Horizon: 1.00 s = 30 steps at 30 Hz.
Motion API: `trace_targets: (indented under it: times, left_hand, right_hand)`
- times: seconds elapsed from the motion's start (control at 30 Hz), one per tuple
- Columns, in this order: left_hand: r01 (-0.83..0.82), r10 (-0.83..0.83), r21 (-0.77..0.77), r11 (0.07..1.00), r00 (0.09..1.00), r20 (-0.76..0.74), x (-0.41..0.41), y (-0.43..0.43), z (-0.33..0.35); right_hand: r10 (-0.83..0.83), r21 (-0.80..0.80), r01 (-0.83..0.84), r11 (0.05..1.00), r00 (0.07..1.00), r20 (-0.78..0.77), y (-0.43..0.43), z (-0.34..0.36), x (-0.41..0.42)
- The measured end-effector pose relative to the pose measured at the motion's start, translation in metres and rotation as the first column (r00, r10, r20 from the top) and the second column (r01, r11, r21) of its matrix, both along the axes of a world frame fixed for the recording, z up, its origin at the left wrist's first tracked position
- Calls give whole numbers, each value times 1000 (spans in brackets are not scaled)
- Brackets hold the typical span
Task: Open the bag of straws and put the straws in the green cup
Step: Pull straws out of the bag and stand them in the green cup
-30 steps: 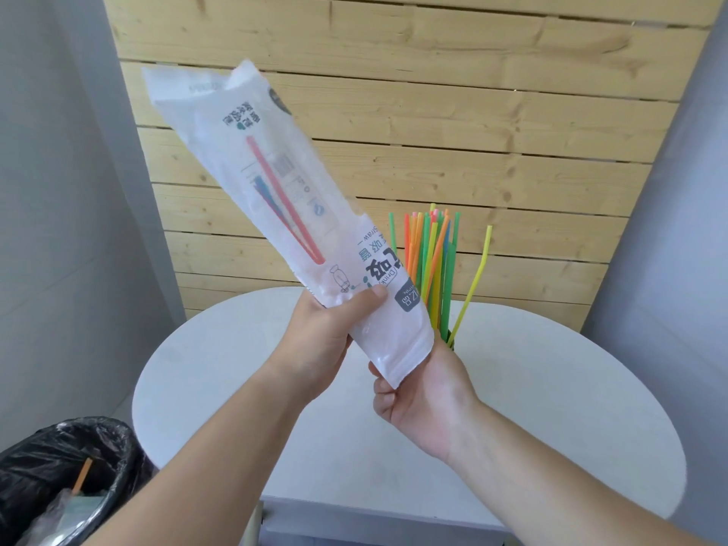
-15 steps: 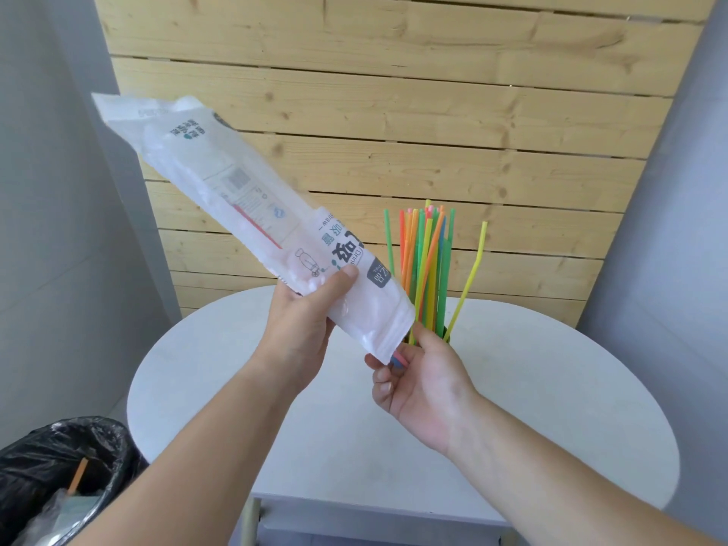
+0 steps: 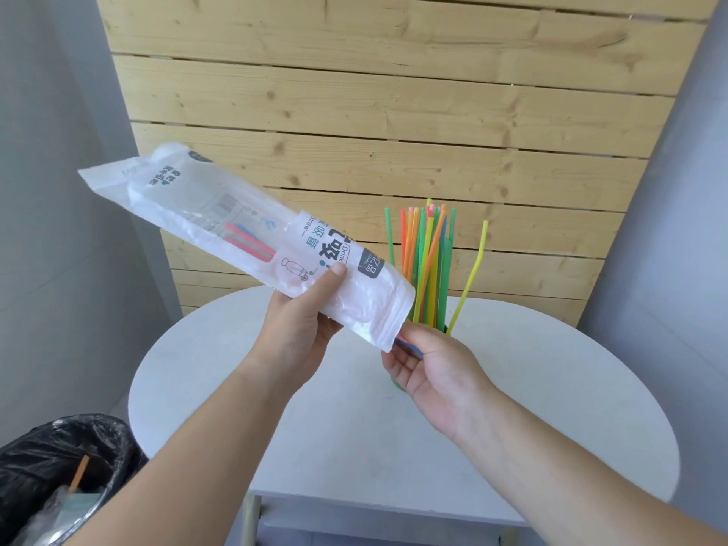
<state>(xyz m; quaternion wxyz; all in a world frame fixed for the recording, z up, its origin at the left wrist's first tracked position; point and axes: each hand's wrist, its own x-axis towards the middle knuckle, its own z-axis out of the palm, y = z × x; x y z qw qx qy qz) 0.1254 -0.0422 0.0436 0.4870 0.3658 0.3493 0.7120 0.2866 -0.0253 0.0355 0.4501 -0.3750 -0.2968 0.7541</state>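
Note:
My left hand (image 3: pixel 299 329) grips a white printed straw bag (image 3: pixel 220 214) near its lower end, holding it slanted with the open mouth down to the right. A few pink and blue straws (image 3: pixel 248 242) show through the plastic. At the bag's mouth my right hand (image 3: pixel 441 372) pinches pink and blue straw tips (image 3: pixel 409 346) that poke out between thumb and fingers. Behind that hand stands the green cup (image 3: pixel 396 385), almost fully hidden. Several green, orange and yellow straws (image 3: pixel 427 262) rise from it, one yellow straw leaning right.
A round white table (image 3: pixel 551 388) holds the cup, against a wooden slat wall (image 3: pixel 394 112). A bin lined with a black bag (image 3: pixel 59 466) sits on the floor at the lower left, with scraps inside.
The bag has tipped from steeply raised to a flatter slant. The straws inside have slid toward the mouth, and my right hand has closed on the tips coming out.

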Motion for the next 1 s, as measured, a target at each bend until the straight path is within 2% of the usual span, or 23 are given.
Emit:
trace_targets:
  times: [0.2, 0.43, 0.63, 0.83, 1.0]
  left_hand:
    - [29, -31, 27, 999, 994, 105, -3, 1, 1]
    - [94, -101, 61, 994, 987, 127, -5, 1, 0]
    - [147, -162, 114, 983, 977, 136, -5, 1, 0]
    - [141, -162, 125, 982, 972, 172, -8, 2, 0]
    - [163, -181, 101, 981, 963, 201, -6, 2, 1]
  right_hand:
    - [-42, -5, 42, 999, 999, -15, 4, 0, 8]
    - [-33, 90, 30, 995, 999, 27, 10, 7, 13]
    - [95, 87, -111, 990, 980, 173, 2, 4, 10]
    - [105, 164, -152, 975, 960, 261, 12, 6, 18]
    - [162, 126, -192, 973, 963, 216, 15, 15, 25]
